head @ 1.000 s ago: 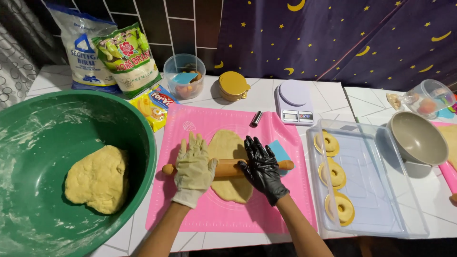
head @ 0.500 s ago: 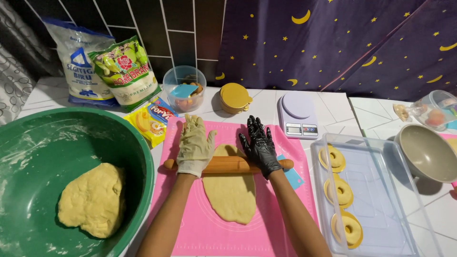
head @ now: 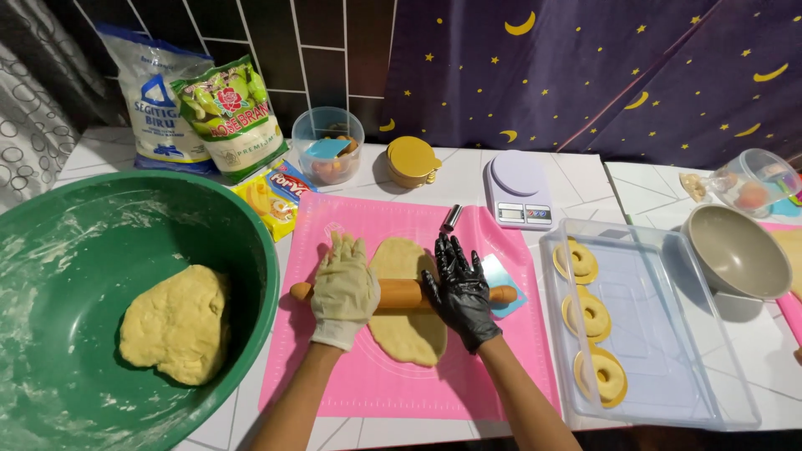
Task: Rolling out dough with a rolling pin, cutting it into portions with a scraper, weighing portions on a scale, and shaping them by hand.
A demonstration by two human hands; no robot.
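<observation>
Pressing down on a wooden rolling pin [head: 401, 294], both hands lie flat with fingers spread: the left hand [head: 344, 288] in a pale glove, the right hand [head: 459, 291] in a black glove, each set inboard of the pin's ends. Beneath the pin sits an oval sheet of yellow dough [head: 408, 301] at the middle of a pink silicone mat [head: 368, 376] on the white tiled desk [head: 585, 179]. Judgement: the dough looks soft and pliable, likely tacky and easily torn if lifted by one edge; the pin is stiff and best driven by open palms. Compared with half a second ago, the pin sits nearer the person, lower across the sheet. A green bowl [head: 50, 250] holding more dough stands left; a clear tray [head: 668, 367] with ring-shaped pieces stands right.
</observation>
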